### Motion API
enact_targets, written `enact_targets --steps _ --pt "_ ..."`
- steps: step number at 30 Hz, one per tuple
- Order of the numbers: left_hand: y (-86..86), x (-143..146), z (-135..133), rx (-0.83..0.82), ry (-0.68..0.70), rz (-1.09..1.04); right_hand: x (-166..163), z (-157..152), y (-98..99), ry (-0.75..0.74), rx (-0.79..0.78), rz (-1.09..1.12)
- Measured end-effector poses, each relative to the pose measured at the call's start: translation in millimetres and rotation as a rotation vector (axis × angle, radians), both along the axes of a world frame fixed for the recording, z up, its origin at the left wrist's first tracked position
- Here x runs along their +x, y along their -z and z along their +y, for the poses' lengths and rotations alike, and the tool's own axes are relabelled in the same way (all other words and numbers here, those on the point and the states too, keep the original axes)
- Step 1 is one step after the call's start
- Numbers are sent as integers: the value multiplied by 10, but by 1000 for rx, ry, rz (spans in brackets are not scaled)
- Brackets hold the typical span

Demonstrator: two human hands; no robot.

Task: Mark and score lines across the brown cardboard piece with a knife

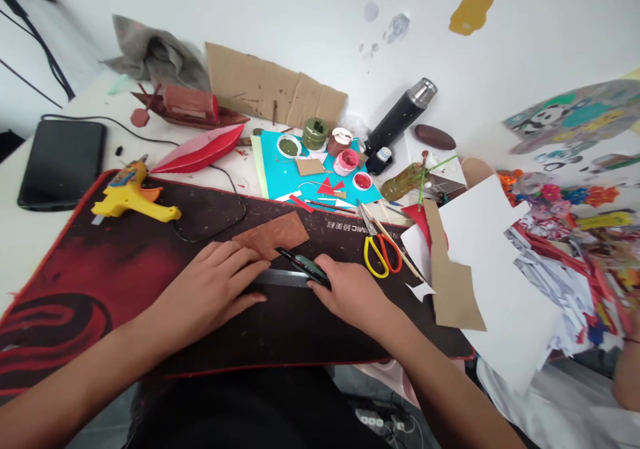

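Observation:
My left hand lies flat with fingers stretched out, pressing on a metal ruler and the lower edge of a brown-painted cardboard piece on the dark red desk mat. My right hand is closed around a green and black utility knife, whose tip rests against the ruler's edge beside the cardboard piece.
A yellow glue gun lies on the mat's left. Yellow and red scissors lie to the right. Paint pots, a black flask, a red paper boat, a tablet and loose paper crowd the table.

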State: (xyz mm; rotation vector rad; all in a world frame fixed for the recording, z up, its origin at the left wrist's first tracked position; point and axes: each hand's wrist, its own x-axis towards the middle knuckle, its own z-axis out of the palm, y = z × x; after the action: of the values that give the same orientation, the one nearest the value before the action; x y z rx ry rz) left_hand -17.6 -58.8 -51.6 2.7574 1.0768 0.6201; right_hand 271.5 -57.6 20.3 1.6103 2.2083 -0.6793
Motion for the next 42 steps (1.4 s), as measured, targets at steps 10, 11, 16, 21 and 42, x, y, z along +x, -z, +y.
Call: enact_targets --steps 10,11,16,21,42 --pt "-45 -114 -47 -11 -50 -116 64 -24 25 135 -28 253" --pt "-52 -169 -19 -27 -89 -136 75 -31 33 149 -36 290" --pt "14 -382 73 -141 -117 -156 109 -54 70 186 -64 471" --pt "120 -327 107 -173 -140 -86 69 -34 75 181 -61 524" --pt "204 -296 563 -183 29 -53 87 2 116 316 -49 661"
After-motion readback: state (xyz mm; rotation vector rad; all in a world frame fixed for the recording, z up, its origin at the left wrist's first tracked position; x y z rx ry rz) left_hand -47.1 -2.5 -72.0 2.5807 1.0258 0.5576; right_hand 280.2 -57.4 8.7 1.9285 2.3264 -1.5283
